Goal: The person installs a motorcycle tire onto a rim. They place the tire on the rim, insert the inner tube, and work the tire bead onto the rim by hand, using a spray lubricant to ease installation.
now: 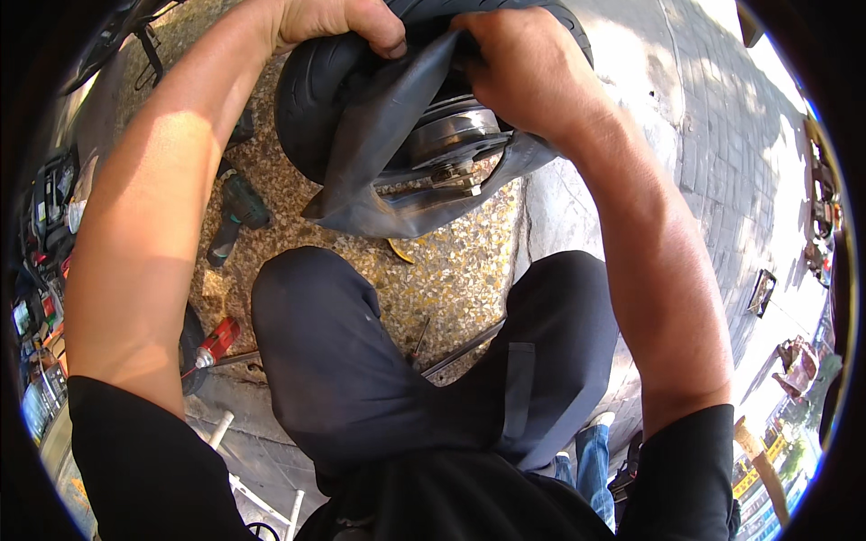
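Note:
At the top of the view a black tire (305, 108) surrounds a metal wheel hub (446, 135), with a bolted axle end showing. A limp black inner tube (374, 153) loops over the tire and hub and droops toward my knees. My left hand (356, 25) grips the tire's upper left, thumb bent onto it beside the tube, other fingers mostly out of sight. My right hand (514, 63) is closed on the tube where it rises at the upper right, its fingertips partly hidden behind the rubber.
On the speckled slab (451, 270) lie a cordless drill (239, 207), a red spray can (216, 343) and metal bars (465, 352). Tools (45, 216) crowd the left edge. A white metal frame (293, 509) is lower left. Another person's jeans-clad legs (591, 460) show lower right. Paving (722, 180) extends rightward.

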A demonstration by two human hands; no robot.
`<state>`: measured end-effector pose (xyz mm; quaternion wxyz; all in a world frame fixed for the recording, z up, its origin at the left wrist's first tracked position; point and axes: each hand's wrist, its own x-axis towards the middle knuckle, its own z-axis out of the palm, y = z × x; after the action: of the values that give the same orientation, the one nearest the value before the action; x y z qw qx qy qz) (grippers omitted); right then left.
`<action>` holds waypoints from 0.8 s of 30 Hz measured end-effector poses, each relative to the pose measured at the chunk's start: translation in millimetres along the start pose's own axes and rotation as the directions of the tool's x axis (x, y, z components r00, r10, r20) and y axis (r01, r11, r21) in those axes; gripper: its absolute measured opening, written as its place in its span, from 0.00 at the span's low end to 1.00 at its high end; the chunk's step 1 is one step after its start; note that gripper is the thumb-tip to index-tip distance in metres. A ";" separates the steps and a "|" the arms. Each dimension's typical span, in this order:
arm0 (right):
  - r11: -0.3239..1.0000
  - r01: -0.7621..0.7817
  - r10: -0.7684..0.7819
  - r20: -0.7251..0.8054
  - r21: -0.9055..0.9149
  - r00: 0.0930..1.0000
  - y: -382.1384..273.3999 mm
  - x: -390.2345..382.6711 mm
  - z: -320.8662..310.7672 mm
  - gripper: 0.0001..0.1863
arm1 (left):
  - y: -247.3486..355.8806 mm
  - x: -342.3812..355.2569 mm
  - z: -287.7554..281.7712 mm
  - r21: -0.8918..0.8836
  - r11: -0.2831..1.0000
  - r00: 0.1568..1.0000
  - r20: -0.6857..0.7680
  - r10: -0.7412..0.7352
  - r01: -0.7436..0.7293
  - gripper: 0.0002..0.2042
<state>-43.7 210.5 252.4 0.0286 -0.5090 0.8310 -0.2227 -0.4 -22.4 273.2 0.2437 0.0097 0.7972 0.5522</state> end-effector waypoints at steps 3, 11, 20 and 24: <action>0.998 0.019 -0.016 0.046 -0.061 0.999 -1.2 7.5 -5.8 0.09 | 0.9 -0.7 -2.9 -0.020 1.000 1.000 -0.006 -0.021 0.021 0.31; 0.904 0.052 -0.128 -0.151 -0.425 0.980 -17.6 -1.3 -5.3 0.05 | 14.1 3.9 2.2 -0.129 0.986 0.991 0.070 0.116 -0.106 0.46; 0.924 0.357 -0.361 -0.004 -0.138 0.932 -4.7 0.8 -9.9 0.08 | 15.9 7.3 0.4 -0.073 0.976 0.971 0.109 0.211 -0.204 0.47; 0.933 0.336 -0.341 -0.016 -0.130 0.940 -5.9 2.0 -9.4 0.08 | 2.4 10.4 -4.5 0.012 0.965 0.963 0.064 0.261 -0.262 0.49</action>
<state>-42.3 209.7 263.5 -0.0582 -0.6408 0.7437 -0.1816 -11.9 -22.5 272.7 0.1930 0.1345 0.7867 0.5707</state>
